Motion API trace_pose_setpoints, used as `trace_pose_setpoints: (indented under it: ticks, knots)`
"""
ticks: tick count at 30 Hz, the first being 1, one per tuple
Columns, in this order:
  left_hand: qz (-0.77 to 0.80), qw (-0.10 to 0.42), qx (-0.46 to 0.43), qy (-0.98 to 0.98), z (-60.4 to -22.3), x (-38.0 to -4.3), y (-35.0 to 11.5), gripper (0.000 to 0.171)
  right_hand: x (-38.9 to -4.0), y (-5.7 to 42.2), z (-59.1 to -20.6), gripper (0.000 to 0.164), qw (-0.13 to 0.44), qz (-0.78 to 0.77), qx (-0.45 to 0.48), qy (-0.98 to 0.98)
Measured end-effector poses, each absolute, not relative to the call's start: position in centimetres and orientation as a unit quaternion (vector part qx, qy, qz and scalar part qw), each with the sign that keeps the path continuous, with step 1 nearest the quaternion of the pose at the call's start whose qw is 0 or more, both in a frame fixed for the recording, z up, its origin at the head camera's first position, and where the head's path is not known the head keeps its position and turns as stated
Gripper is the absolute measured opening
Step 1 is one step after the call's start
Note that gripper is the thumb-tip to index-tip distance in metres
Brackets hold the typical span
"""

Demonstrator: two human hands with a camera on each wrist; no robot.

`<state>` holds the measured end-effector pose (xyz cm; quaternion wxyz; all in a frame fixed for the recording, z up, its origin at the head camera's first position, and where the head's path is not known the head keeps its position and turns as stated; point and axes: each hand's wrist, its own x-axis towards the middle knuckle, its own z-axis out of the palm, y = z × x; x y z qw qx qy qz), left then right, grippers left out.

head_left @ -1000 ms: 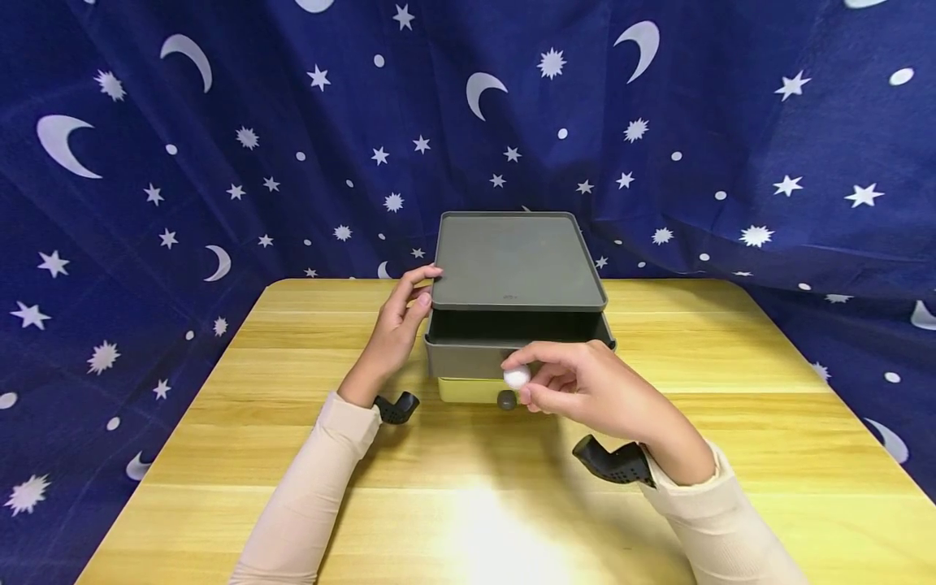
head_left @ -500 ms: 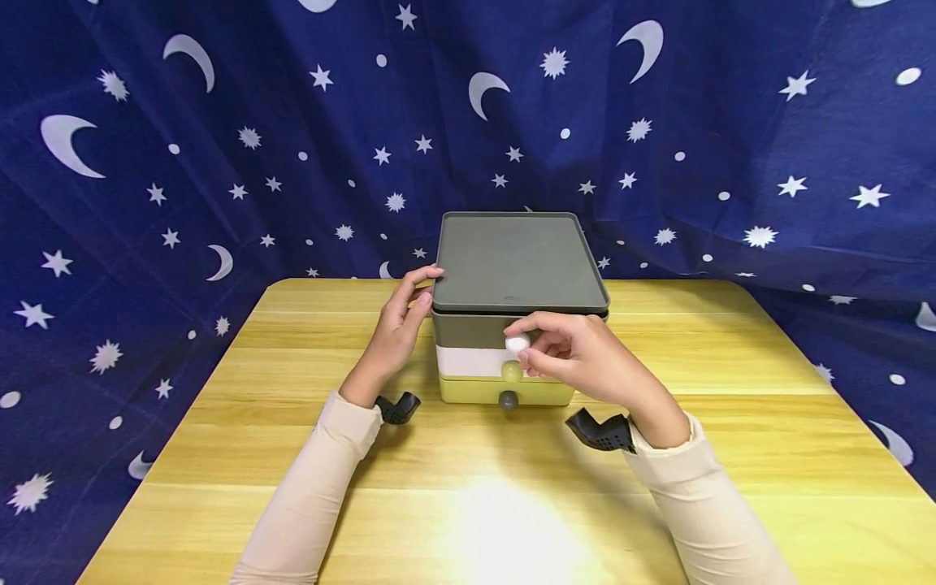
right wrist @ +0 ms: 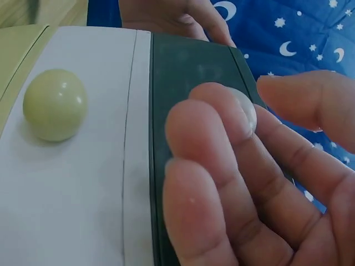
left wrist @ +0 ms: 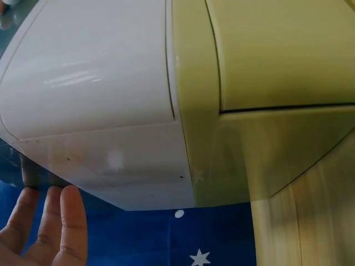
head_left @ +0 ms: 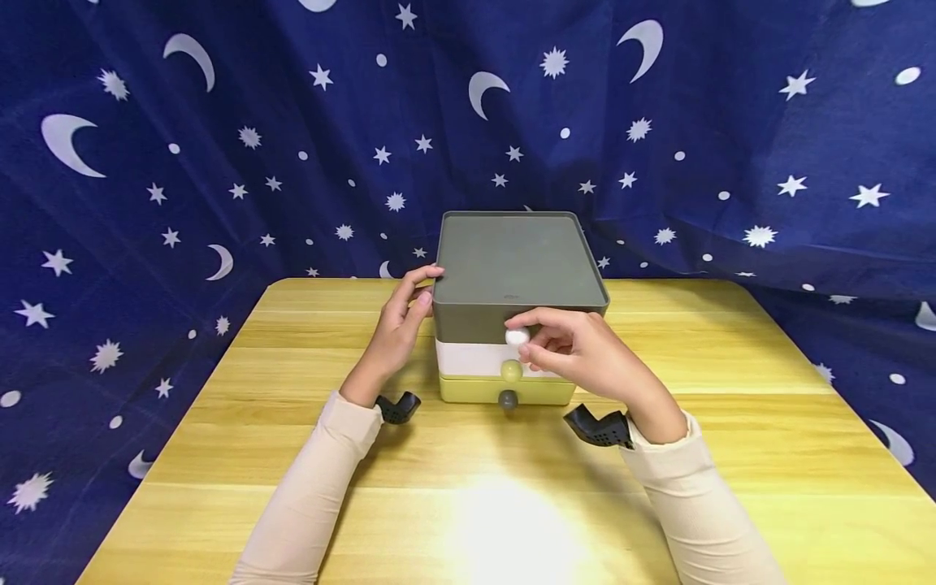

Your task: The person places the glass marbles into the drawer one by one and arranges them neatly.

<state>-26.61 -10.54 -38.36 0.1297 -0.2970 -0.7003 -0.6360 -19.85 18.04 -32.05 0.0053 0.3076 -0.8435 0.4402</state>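
Note:
A small drawer box with a grey top (head_left: pixel 519 256) stands on the table, its grey, white and yellow drawers stacked and pushed in. My right hand (head_left: pixel 585 349) pinches the white round knob (head_left: pixel 517 335) of the grey top drawer between thumb and index finger. Below it sit the yellow-green knob (head_left: pixel 511 370) of the white drawer (head_left: pixel 468 358) and the dark grey knob (head_left: pixel 508 399) of the yellow drawer (head_left: pixel 468 391). At the box's left side, my left hand (head_left: pixel 395 329) rests extended fingers against the upper edge; its fingers (left wrist: pixel 72 221) also show in the left wrist view.
The box stands on a light wooden table (head_left: pixel 292 455), near its back edge. Behind hangs a dark blue curtain (head_left: pixel 329 114) with moons and stars. A black wrist mount sits on each wrist.
The grey top drawer was pulled out one second ago and has slid back into the box, with my right hand moving forward on its knob. My left hand has stayed put.

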Motion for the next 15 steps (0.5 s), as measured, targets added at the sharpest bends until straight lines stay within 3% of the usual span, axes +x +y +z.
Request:
trace_pose_setpoints:
  ticks: [4,7,11,15]
  knots:
    - [-0.624,0.133,-0.295,-0.711,-38.3,-26.5,-10.5,0.043,-19.8,18.7,-32.0,0.032,-0.004,0.461,0.315,-0.829]
    - [-0.599,0.142,-0.29,-0.733,-38.1,-26.5,-10.7,0.043,-19.8,19.3,-31.8,0.03,0.023,0.488,0.314,-0.814]
    - [-0.551,0.146,-0.29,-0.769,-37.8,-26.3,-11.3,0.046,-19.7,20.3,-31.4,0.02,0.094,0.578,0.286,-0.759]
    - [-0.501,0.147,-0.291,-0.802,-37.5,-26.4,-12.3,0.052,-19.9,21.7,-30.9,0.014,0.199,0.668,0.228,-0.68]
